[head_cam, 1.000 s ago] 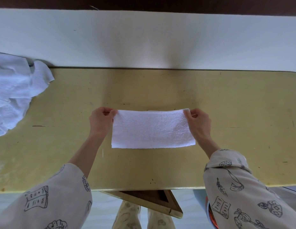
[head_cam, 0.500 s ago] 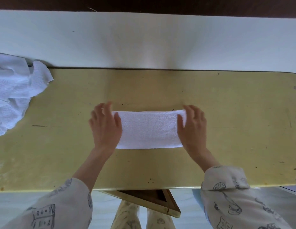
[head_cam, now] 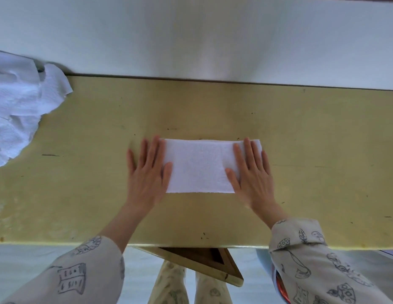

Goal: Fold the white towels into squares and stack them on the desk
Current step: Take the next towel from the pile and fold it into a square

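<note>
Both hands went from pinching corners to flat: left hand (head_cam: 147, 172) and right hand (head_cam: 252, 174) spread wide, pressing towel (head_cam: 197, 167) mid-desk (head_cam: 322, 161); crease set, cross-fold next.

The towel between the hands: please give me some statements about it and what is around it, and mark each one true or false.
1. Both hands lie flat on the towel. True: the left hand and right hand press its two ends.
2. The towel is already a square. False: it is a long rectangle.
3. A loose pile of white cloth lies at the desk's left end. True.
4. The right hand pinches a corner. False: its fingers are straight.
5. A stack of folded towels stands beside the hands. False: none shows.
</note>
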Demonstrator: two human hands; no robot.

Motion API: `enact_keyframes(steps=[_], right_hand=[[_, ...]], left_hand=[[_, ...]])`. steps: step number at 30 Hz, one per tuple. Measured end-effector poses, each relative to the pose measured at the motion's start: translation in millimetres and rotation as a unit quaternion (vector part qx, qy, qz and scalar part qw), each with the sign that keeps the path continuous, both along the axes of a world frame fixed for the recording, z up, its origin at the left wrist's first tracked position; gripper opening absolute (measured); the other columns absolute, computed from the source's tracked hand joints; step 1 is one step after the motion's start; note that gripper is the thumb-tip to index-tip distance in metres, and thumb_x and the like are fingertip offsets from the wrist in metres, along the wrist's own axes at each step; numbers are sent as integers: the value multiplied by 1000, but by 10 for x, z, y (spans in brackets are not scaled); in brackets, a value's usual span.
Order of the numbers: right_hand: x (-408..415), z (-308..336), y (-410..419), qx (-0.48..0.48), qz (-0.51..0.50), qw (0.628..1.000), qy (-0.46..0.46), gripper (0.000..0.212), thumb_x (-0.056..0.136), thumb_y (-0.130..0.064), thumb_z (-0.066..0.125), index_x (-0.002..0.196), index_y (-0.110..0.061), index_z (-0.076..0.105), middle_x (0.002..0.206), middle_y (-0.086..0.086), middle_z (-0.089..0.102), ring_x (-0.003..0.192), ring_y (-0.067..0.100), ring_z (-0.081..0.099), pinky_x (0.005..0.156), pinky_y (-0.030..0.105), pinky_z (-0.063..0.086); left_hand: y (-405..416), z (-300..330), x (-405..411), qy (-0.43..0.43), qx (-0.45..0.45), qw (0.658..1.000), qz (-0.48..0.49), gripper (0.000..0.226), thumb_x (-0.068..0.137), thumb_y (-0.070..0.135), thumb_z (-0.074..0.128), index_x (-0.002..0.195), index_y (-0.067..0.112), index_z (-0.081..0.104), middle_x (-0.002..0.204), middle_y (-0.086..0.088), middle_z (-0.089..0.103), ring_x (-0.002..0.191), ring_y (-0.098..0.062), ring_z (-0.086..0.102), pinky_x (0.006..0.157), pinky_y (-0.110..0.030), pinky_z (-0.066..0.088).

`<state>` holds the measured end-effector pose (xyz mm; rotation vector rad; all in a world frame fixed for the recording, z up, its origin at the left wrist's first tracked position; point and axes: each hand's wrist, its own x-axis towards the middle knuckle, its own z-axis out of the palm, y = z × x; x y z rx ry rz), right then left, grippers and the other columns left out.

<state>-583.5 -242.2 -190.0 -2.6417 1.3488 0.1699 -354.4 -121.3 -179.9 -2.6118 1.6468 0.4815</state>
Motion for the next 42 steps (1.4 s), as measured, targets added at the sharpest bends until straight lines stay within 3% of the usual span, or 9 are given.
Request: enact_keyframes(steps=[5, 8, 16, 19, 23, 27, 31, 37, 42], right_hand=[[83, 120, 86, -11, -14, 1000, 7, 65, 94, -55, 9, 148, -19, 14, 154, 18, 15, 143, 29, 9, 114, 47, -2], [196, 166, 267, -2, 18, 999, -28, 61, 96, -53, 9, 148, -23, 12, 155, 11, 13, 143, 28, 9, 114, 52, 0], [237, 15, 415, 15, 41, 999, -20, 60, 96, -52, 9, 148, -23, 17, 156, 7, 15, 144, 27, 10, 112, 58, 7], [260, 30, 419, 18, 30, 999, -25, 60, 96, -52, 10, 147, -23, 20, 156, 7, 17, 144, 27, 12, 111, 58, 9], [311, 44, 441, 29, 13, 999, -39, 60, 93, -51, 25, 145, -22, 28, 154, 8, 23, 142, 27, 14, 111, 57, 7], [329, 211, 376, 41, -45, 988, -140, 56, 97, -46, 21, 134, -15, 48, 142, 7, 45, 134, 24, 39, 112, 45, 17], [103, 567, 232, 128, -202, 912, -334, 34, 97, -28, 39, 111, -12, 65, 115, 0, 66, 101, 17, 62, 86, 22, 44], [-234, 587, -108, 382, -445, 677, -445, 23, 95, -12, 45, 89, -10, 67, 83, 7, 69, 80, 22, 66, 77, 31, 56], [-322, 564, -161, 427, -427, 674, -425, 23, 93, -9, 46, 85, -10, 68, 81, 6, 70, 73, 16, 69, 73, 24, 58]], left_hand=[[128, 152, 38, -10, -30, 993, 112, 60, 94, 42, 40, 137, 0, 35, 150, -19, 24, 141, -33, 18, 112, -53, 6], [37, 273, -128, 27, -44, 971, 233, 47, 85, 45, 55, 114, 8, 54, 129, -13, 38, 121, -32, 32, 105, -44, 18], [-219, 452, -132, 185, 13, 906, 381, 39, 84, 35, 60, 111, 8, 59, 119, -9, 49, 112, -29, 44, 99, -41, 31], [-229, 539, -28, 313, -40, 850, 422, 31, 84, 20, 64, 110, 5, 57, 102, -5, 59, 92, -23, 55, 80, -35, 44], [-207, 712, 27, 424, -95, 765, 476, 38, 81, 8, 66, 117, 5, 56, 108, -8, 64, 101, -26, 60, 91, -40, 48], [-349, 947, -32, 487, -123, 739, 448, 39, 81, 5, 64, 119, 8, 60, 109, -6, 67, 104, -25, 62, 98, -43, 47], [-610, 1069, -315, 504, -133, 760, 388, 32, 81, 4, 63, 112, 12, 63, 106, -5, 68, 100, -22, 64, 93, -39, 50], [-955, 835, -1029, 435, -98, 856, 261, 37, 85, 11, 61, 121, 18, 58, 88, 3, 58, 65, -6, 52, 51, -14, 47], [-1059, 674, -1408, 401, -49, 893, 196, 35, 87, 11, 58, 122, 14, 58, 90, 3, 57, 81, -14, 57, 80, -20, 47]])
